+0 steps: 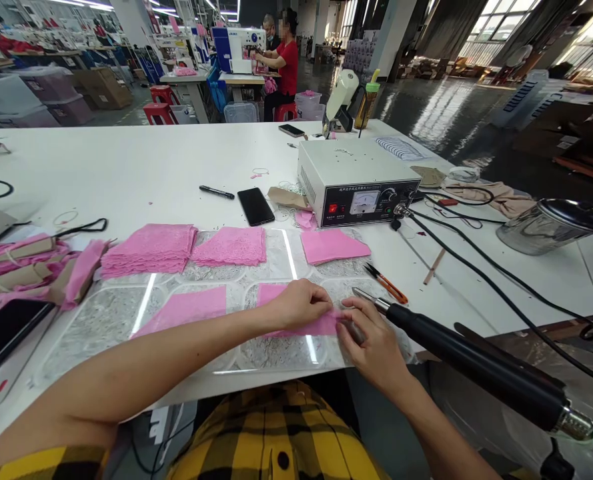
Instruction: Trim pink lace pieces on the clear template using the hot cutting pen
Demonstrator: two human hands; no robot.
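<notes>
My left hand [301, 304] and my right hand [371, 340] meet over a small pink fabric piece [316, 325] lying on a clear plastic sheet [276, 350] with a marbled pattern under it. Both hands pinch the piece's right edge with closed fingers. A black handheld tool with a metal tip [456, 353] lies just right of my right hand. Another flat pink piece [186, 308] lies to the left, one more [332, 245] further back. Two stacks of pink lace [149, 248] [231, 245] sit behind.
A white control box with dials [359, 180] stands behind, black cables [476, 267] running from it. Orange-handled snips [387, 283], a black phone [255, 205], a pen [216, 192] and a metal pot [551, 225] lie around. Bundled pink lace [21, 267] is at left. A person in red sews far back.
</notes>
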